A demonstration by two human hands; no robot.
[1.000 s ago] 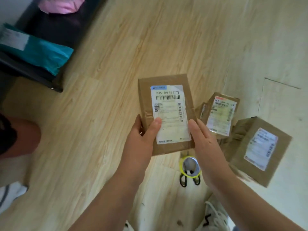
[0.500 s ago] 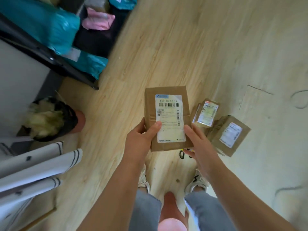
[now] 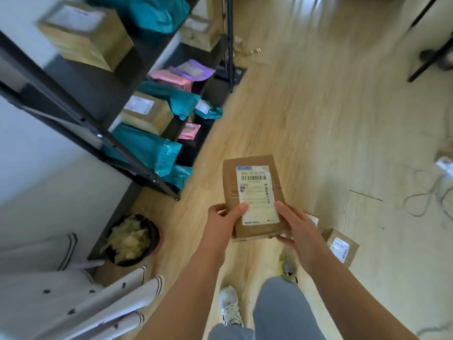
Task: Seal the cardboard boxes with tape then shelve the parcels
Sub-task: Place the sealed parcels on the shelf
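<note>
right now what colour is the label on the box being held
Shipping label on the cardboard box: white, black barcodes, blue strip on top; head view.

The brown box (image 3: 230,185) was matt, creased cardboard, and its label (image 3: 257,200) was smooth white paper with a faint sheen. The shelf rack (image 3: 115,143) was matt black metal. On the rack lay teal mailers (image 3: 157,153) of crinkled, glossy plastic, pink mailers (image 3: 171,78) of similar shiny film, and dull cardboard cartons (image 3: 147,114). Beside the rack, the floor (image 3: 306,119) was pale wood-grain board, smooth and softly shiny. Near the rack's foot, striped white cloth (image 3: 73,298) looked soft and matt.
</note>
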